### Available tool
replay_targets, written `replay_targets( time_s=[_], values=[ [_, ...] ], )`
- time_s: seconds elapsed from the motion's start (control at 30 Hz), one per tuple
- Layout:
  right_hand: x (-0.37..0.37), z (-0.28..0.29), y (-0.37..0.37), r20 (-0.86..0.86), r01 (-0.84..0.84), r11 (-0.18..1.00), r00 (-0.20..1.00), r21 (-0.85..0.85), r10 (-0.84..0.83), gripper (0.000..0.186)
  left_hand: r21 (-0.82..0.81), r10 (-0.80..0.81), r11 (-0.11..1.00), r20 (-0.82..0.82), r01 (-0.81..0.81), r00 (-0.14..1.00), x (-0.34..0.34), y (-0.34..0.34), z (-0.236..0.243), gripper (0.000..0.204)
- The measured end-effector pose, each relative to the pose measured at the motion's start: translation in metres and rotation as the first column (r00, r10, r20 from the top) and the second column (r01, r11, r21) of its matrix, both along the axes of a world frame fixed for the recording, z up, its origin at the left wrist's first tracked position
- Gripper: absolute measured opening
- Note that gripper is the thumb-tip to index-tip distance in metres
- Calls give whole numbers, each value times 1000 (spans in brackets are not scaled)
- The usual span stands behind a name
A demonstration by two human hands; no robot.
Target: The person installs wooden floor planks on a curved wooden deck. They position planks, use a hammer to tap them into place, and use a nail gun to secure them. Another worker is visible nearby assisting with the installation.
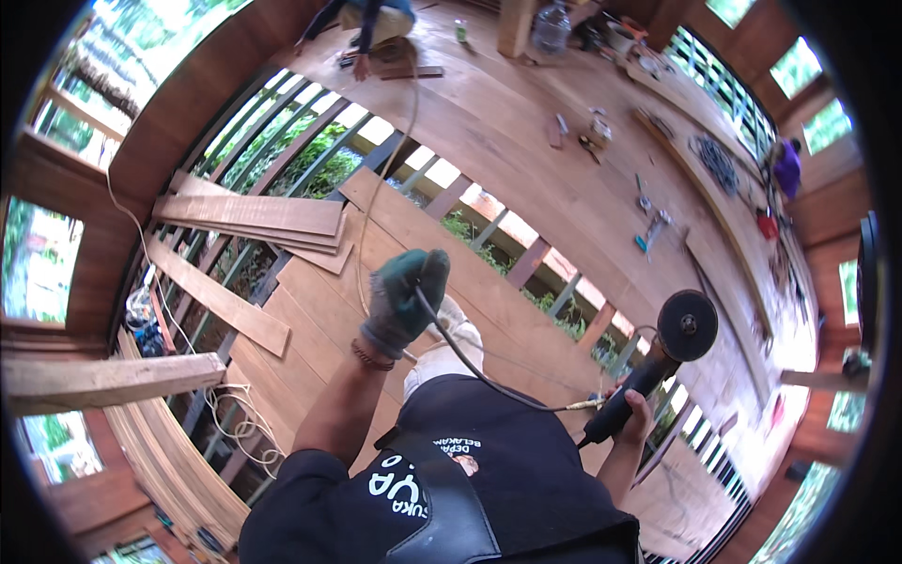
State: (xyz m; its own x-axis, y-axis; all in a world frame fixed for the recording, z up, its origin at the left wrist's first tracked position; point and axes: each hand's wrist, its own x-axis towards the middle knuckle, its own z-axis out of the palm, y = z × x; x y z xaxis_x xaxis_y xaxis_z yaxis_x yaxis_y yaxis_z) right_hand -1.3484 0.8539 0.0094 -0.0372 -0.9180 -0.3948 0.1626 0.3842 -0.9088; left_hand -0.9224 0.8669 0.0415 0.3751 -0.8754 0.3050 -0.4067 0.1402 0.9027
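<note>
My left hand (pixel 406 299), in a green and grey work glove, is raised in front of my body, closed round a dark cord (pixel 470 368). From there the cord droops to the right, across my dark shirt, towards a pale yellowish fitting (pixel 584 404). On the right, my bare right hand (pixel 635 420) grips the black body of an angle grinder (pixel 628 399). Its round dark disc (pixel 697 340) points up and away from me, apart from the boards. Whether the disc is spinning cannot be seen.
Loose planks (pixel 268 221) lie stacked across open joists on the left, near a wooden beam (pixel 113 381) and a tangled pale cord (pixel 242 414). Gaps between joists show greenery below. A co-worker (pixel 381 23) crouches at the far edge. Tools (pixel 653 226) and coiled cable (pixel 716 164) lie on the right.
</note>
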Motion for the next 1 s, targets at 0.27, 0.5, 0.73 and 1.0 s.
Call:
replay_targets(
  time_s=[0.27,0.5,0.73,1.0],
  values=[
    [62,46,-106,-61,-155,937,988,-314,143,60,118,119,984,102,-131,988,63,-59,-73,31],
    [149,111,-230,100,-278,831,925,-482,367,67,511,-108,857,298,-63,948,102,-93,-100,37],
    [241,108,-277,29,-451,829,873,-331,486,61,856,201,509,-17,-90,980,110,41,-199,56],
    [351,68,-309,113,-596,802,801,51,588,47,962,898,76,48,-261,437,104,323,-375,30]
  ],
)
